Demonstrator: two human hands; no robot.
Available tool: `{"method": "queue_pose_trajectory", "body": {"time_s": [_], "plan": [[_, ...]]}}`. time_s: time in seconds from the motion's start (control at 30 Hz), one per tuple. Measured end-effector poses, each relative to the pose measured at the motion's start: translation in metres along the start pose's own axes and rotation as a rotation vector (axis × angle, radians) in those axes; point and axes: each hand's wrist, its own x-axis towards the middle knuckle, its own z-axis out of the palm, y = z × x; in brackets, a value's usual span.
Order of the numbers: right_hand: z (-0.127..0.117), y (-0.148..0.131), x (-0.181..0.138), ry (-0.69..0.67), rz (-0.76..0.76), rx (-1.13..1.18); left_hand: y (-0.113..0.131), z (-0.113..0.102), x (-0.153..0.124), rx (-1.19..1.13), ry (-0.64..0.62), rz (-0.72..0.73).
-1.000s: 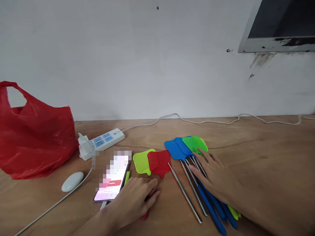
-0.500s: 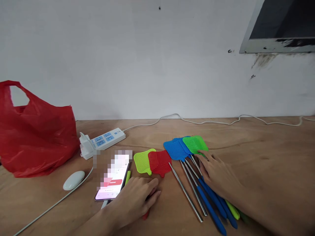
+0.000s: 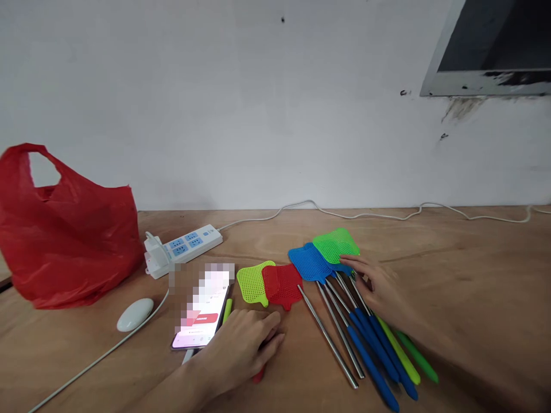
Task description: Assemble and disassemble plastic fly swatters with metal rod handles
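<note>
Several fly swatters lie fanned on the wooden table (image 3: 473, 269). My left hand (image 3: 245, 350) rests flat, fingers loosely spread, over the handles of a yellow-green swatter (image 3: 252, 282) and a red swatter (image 3: 282, 284). A bare metal rod (image 3: 327, 338) lies beside them. My right hand (image 3: 379, 287) is on the stack of blue swatters (image 3: 310, 263) and green swatters (image 3: 336, 245), its fingers curled on the metal shafts just below the heads. Their blue handles (image 3: 379, 367) and green handles (image 3: 408, 355) point toward me.
A lit phone (image 3: 202, 312) lies left of my left hand. Behind it sit a white power strip (image 3: 183, 248) and a white mouse (image 3: 135, 314) with its cable. A red plastic bag (image 3: 64, 235) stands far left. A white cord (image 3: 387, 215) runs along the wall.
My right hand has slid from the handles up toward the swatter heads, uncovering the blue and green handles; the green heads have shifted a little. The left hand has stayed put.
</note>
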Motion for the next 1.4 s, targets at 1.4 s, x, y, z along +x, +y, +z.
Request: {"method": "queue_pose_trajectory", "body": {"time_s": [1.4], "plan": [[-0.005,-0.036,0.013,-0.048,0.807,1.412,0.001,0.010,0.002,-0.673,0.249,-0.076]]}}
